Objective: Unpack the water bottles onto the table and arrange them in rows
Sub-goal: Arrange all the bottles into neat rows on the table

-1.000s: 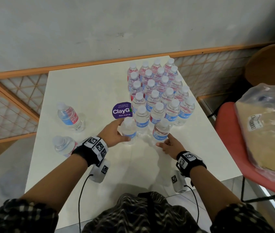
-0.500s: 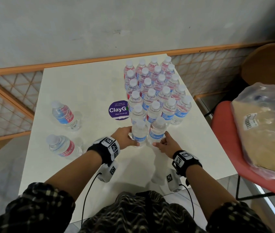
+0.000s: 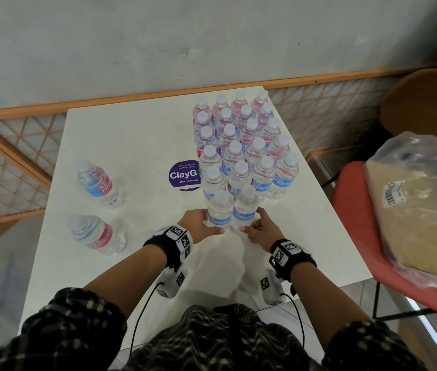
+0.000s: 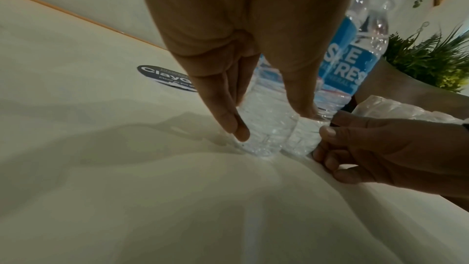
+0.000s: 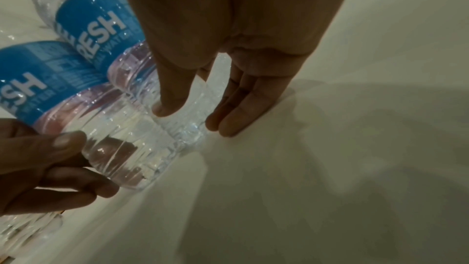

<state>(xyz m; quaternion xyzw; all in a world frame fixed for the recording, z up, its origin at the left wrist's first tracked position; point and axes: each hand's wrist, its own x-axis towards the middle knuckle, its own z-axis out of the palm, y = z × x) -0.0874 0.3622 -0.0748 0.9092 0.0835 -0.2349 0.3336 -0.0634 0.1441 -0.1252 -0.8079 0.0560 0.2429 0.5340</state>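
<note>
Both hands, left hand [image 3: 198, 223] and right hand [image 3: 261, 230], are pushing two front bottles [image 3: 220, 212] against the block, fingers clamped round each base to align them.

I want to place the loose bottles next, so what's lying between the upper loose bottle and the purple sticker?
Nothing: in the head view, bare white table separates the upper loose bottle from the purple sticker.

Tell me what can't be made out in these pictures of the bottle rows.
- Back-row labels, head view: nearer bottles cover them.
- ClayGo sticker, head view: right edge behind a bottle.
- Left hand fingers, head view: behind its bottle.
- Bag contents: plastic blurs them, frame crops it.
</note>
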